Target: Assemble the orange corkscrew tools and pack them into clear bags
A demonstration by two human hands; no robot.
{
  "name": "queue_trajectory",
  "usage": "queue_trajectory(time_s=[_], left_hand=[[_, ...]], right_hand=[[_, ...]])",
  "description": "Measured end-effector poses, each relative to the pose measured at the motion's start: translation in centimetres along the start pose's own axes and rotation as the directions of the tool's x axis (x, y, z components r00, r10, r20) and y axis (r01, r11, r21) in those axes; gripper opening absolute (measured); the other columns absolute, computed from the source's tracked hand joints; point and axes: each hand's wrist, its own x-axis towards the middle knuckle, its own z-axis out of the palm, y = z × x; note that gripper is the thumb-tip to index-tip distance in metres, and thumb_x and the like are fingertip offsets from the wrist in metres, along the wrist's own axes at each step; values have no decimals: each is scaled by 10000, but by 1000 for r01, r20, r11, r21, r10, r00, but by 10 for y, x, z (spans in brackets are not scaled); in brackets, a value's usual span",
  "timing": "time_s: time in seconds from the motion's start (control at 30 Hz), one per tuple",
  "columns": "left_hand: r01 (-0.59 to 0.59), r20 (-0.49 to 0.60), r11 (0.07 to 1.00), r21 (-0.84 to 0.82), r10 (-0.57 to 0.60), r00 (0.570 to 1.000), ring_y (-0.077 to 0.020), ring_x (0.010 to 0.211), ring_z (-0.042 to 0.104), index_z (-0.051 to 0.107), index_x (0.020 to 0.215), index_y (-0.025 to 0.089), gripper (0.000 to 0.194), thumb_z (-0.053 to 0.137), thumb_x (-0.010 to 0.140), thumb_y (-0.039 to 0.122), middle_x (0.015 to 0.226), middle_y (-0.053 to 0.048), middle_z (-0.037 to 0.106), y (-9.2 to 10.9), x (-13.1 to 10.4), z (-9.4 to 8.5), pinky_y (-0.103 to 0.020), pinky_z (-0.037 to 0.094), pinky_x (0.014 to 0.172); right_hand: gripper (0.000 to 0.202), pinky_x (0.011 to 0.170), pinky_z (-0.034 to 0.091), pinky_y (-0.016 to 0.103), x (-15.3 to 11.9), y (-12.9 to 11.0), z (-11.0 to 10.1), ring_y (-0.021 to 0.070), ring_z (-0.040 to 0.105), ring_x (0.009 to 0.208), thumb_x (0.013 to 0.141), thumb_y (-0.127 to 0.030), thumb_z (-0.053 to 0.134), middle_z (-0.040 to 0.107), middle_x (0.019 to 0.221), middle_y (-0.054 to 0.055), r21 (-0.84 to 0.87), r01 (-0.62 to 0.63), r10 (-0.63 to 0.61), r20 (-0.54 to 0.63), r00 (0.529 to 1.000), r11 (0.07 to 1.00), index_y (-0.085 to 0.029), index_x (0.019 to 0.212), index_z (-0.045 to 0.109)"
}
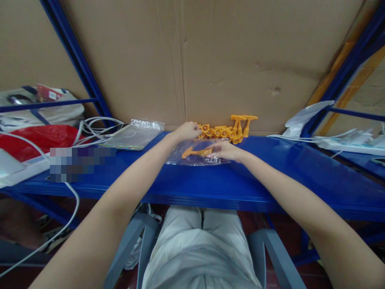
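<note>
My right hand (225, 151) is closed around the flared end of an orange plastic T-shaped piece (196, 152), whose crossbar points left. This piece lies over or inside a clear plastic bag (177, 157) on the blue table; I cannot tell which. Behind the bag is a pile of similar orange pieces (221, 131) with round cup-like ends, several facing me. My left hand (188, 131) touches the left side of this pile or the bag's far edge, its fingers curled together. What they pinch, if anything, is hidden.
A cardboard panel (225, 60) rises behind the blue table (210, 182). To the left are a flat item in clear wrap (132, 134), white cables (99, 122) and a red bag (36, 138). White cables and a power strip (349, 145) lie at the right.
</note>
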Motion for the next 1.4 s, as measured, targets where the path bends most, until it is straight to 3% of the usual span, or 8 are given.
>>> queue_trajectory(time_s=[0.07, 0.17, 0.23, 0.33, 0.47, 0.7, 1.0, 1.4], left_hand=[[200, -5, 972, 125, -201, 980, -202, 606, 570, 544, 571, 181, 203, 579, 743, 284, 527, -45, 525, -28, -2, -9, -282, 381, 584], [431, 116, 887, 166, -451, 885, -215, 541, 575, 530, 565, 185, 259, 644, 722, 355, 488, -55, 512, -63, -9, -11, -286, 381, 532], [489, 198, 865, 111, -501, 842, -200, 510, 561, 530, 565, 187, 290, 701, 680, 391, 479, -48, 513, -78, -15, -9, -274, 378, 508], [494, 272, 868, -52, -463, 843, -144, 467, 496, 543, 588, 182, 275, 713, 677, 378, 481, -20, 507, -88, -20, -5, -249, 365, 480], [488, 286, 852, -191, -428, 858, -95, 413, 402, 487, 553, 189, 279, 695, 706, 295, 430, 30, 420, -87, -19, 1, -228, 326, 451], [471, 245, 782, -409, -403, 882, -77, 402, 382, 464, 603, 193, 261, 646, 782, 250, 424, 47, 405, -75, -16, 15, -211, 321, 434], [514, 269, 733, -446, -438, 858, -112, 463, 503, 512, 690, 182, 170, 625, 817, 181, 451, 34, 453, -77, -13, 20, -230, 383, 498], [537, 263, 724, -432, -469, 843, -103, 431, 484, 503, 704, 179, 151, 570, 823, 113, 411, 48, 442, -73, -15, 20, -216, 394, 508]], right_hand=[[349, 805, 556, 313, 0, 0, 2, 159, 663, 758, 668, -256, 831, 757, 885, 40, -2, -6, 6, -10, 1000, 1000, -179, 1004, 776], [343, 783, 557, 299, 1, 3, 4, 150, 654, 733, 650, -260, 846, 749, 843, 23, -6, 25, -25, -30, 999, 1000, -187, 979, 787], [360, 773, 560, 295, 2, 5, 3, 149, 650, 732, 649, -267, 849, 744, 822, 15, -7, 50, -50, -44, 998, 999, -192, 995, 787], [408, 766, 567, 306, 3, 6, 2, 156, 648, 728, 656, -283, 849, 738, 800, 15, -13, 23, -24, -66, 998, 1000, -190, 1047, 777], [433, 793, 569, 332, 1, 2, 1, 166, 661, 750, 661, -255, 841, 742, 846, 24, -16, -39, 38, -85, 996, 999, -179, 1081, 765], [359, 835, 559, 365, -1, -1, -2, 210, 687, 834, 682, -236, 823, 752, 911, 62, -11, 29, -30, -86, 996, 1000, -157, 1029, 777], [318, 858, 559, 364, 1, -9, 9, 171, 681, 808, 695, -176, 801, 747, 924, 43, 64, 43, -41, -33, 999, 997, -205, 1009, 762], [293, 913, 529, 351, 0, -12, 23, 158, 672, 872, 695, -152, 785, 732, 932, 25, 206, 51, -58, 26, 998, 977, -203, 978, 727]])
